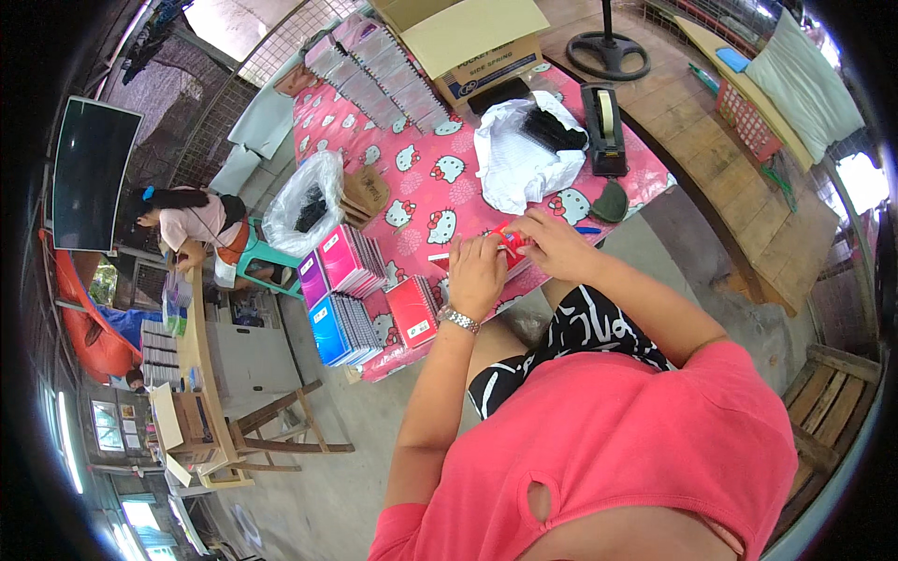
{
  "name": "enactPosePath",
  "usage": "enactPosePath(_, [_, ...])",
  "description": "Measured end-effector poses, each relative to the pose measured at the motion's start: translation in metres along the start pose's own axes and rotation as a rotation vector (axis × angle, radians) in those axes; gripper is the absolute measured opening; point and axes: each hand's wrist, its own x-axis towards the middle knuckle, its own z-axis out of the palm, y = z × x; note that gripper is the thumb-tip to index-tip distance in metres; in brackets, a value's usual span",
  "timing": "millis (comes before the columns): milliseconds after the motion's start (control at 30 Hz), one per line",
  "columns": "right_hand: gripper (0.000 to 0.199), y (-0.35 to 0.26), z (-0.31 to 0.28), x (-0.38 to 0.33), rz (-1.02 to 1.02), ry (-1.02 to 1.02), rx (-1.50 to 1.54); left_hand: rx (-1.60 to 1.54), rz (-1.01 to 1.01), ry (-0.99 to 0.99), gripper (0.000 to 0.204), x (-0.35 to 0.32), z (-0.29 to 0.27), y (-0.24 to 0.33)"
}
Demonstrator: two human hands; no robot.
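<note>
A red notebook [517, 246] lies at the near edge of the pink cartoon-print table, mostly covered by my hands. My left hand [477, 271], with a metal watch at the wrist, presses its bent fingers on the notebook's left part. Closed on the right part, my right hand [554, 245] has its fingertips together close to the left hand's; any small piece between them is too small to make out. Just left of my left hand stands a stack of red notebooks [408, 309]. Past the right hand rests a blue pen [587, 230].
Blue [337, 329] and magenta notebook stacks [344, 260] stand at the left edge. Beyond are a plastic bag [304, 201], white wrapping with black strips [524, 173], a black tape dispenser [605, 131], wrapped notebook stacks [379, 75] and a cardboard box [491, 65]. A person sits far left.
</note>
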Motion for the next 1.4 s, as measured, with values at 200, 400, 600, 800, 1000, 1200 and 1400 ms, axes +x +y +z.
enactPosePath(200, [0.027, -0.004, 0.008, 0.000, -0.049, 0.054, -0.076, -0.052, -0.001, 0.000, 0.023, -0.004, -0.003, -0.002])
enactPosePath(400, [0.026, 0.085, -0.040, -0.003, 0.216, 0.236, -0.120, -0.128, -0.006, -0.121, 0.020, -0.007, -0.006, -0.014])
enactPosePath(600, [0.044, 0.138, -0.078, -0.035, 0.334, -0.126, -0.594, 0.150, -0.120, 0.027, 0.026, -0.015, -0.008, -0.005])
enactPosePath(800, [0.042, 0.058, -0.058, 0.021, 0.253, -0.426, 0.632, 0.000, -0.176, -0.043, 0.034, -0.018, -0.002, -0.013])
enactPosePath(1000, [0.043, 0.052, -0.030, 0.047, 0.267, -0.749, 0.406, -0.025, -0.190, -0.048, 0.035, -0.014, -0.002, -0.011])
enactPosePath(1200, [0.043, 0.050, -0.027, 0.056, 0.243, -0.769, 0.283, -0.052, -0.175, -0.011, 0.036, -0.012, -0.001, -0.013])
enactPosePath(1400, [0.046, 0.035, -0.032, 0.049, 0.298, -0.655, 0.813, -0.051, -0.173, -0.005, 0.040, -0.010, -0.005, -0.010])
